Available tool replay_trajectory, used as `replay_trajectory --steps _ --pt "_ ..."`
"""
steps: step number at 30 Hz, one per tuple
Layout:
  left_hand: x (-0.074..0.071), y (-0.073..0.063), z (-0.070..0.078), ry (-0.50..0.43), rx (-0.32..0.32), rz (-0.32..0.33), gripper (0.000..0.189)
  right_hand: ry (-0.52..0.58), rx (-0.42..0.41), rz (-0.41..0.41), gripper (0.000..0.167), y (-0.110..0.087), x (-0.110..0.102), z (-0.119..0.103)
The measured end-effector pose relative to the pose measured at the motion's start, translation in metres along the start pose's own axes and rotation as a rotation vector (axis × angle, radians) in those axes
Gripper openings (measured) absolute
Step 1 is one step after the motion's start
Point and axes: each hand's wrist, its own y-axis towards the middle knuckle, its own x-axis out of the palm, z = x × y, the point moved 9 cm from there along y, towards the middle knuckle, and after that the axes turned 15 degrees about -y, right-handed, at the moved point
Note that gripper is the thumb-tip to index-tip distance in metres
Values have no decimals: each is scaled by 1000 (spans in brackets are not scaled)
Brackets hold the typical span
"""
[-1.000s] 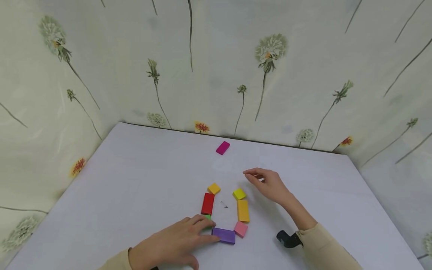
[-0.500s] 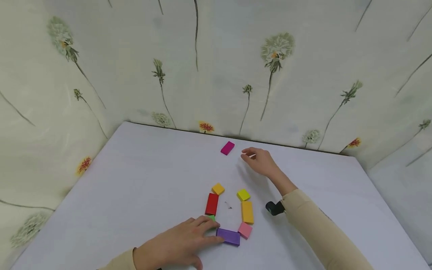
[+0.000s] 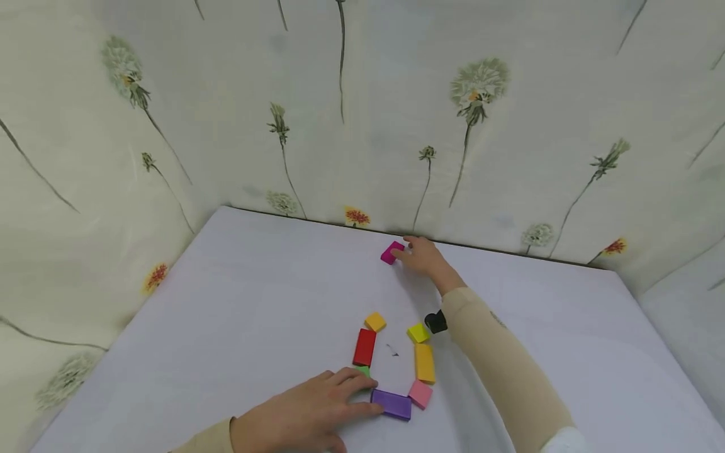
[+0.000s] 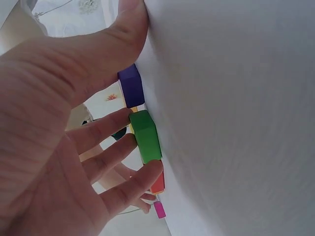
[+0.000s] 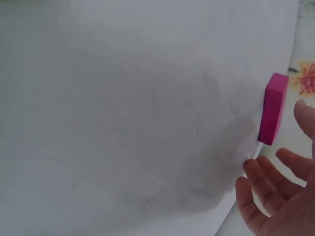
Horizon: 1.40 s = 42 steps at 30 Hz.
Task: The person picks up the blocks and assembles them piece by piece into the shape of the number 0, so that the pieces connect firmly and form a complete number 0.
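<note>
My left hand [image 3: 306, 409] rests by the near-left corner of a ring of toy blocks. Its fingertips touch the green block [image 4: 145, 135], largely covered by the fingers in the head view, and one finger overlaps the purple block [image 3: 393, 406]. Far up the table, my right hand [image 3: 423, 257] reaches a magenta block [image 3: 387, 256] lying near the back edge. The thumb overlaps the magenta block in the head view. Seen from the right wrist, the fingers are spread around one end of this block [image 5: 273, 109], with a gap between them and it.
The ring also has a red block [image 3: 365, 347], an orange cube [image 3: 375, 321], a yellow cube [image 3: 418, 333], a yellow-orange block [image 3: 424, 363] and a pink cube [image 3: 421, 394]. A small dark mark [image 3: 393, 350] lies inside it. A flower-patterned backdrop [image 3: 374, 126] rises behind the white table [image 3: 272, 283].
My right hand has moved forward and a little left, from beside the ring to the magenta block. The left hand keeps its place at the green and purple blocks; the view has shifted slightly.
</note>
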Motion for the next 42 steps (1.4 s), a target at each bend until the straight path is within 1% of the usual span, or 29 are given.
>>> replay_trajectory --steps 2,4,7,10,15,20,25,32,36,39,42 --pt "0 0 1 -15 1 -6 71 -18 1 0 64 2 0 1" --pt "0 0 1 -25 3 -9 70 -41 -19 2 65 5 -1 -1" --pt "0 0 1 -17 12 -6 70 -67 -50 5 66 7 -2 -7" --pt "1 0 -1 -12 12 -5 70 -88 -71 2 64 6 -4 -13" --pt "2 2 -3 -20 -3 -13 71 -88 -72 2 57 6 -6 -16" --pt "2 1 -3 -26 -3 -11 71 -80 -59 44 59 9 -7 -14" --pt "2 0 -3 -52 -6 -8 71 -26 -51 62 60 12 -7 -12" --pt "2 -1 -4 -68 -13 -11 71 51 -61 109 43 5 -13 -11" --pt "3 0 -4 -69 -18 -16 71 66 -54 121 34 -1 -16 -6" --pt "3 1 -3 -52 -20 -17 72 65 -66 131 27 -5 -19 -4" --pt "1 1 -2 -6 0 4 75 64 -99 141 23 -7 -21 -5"
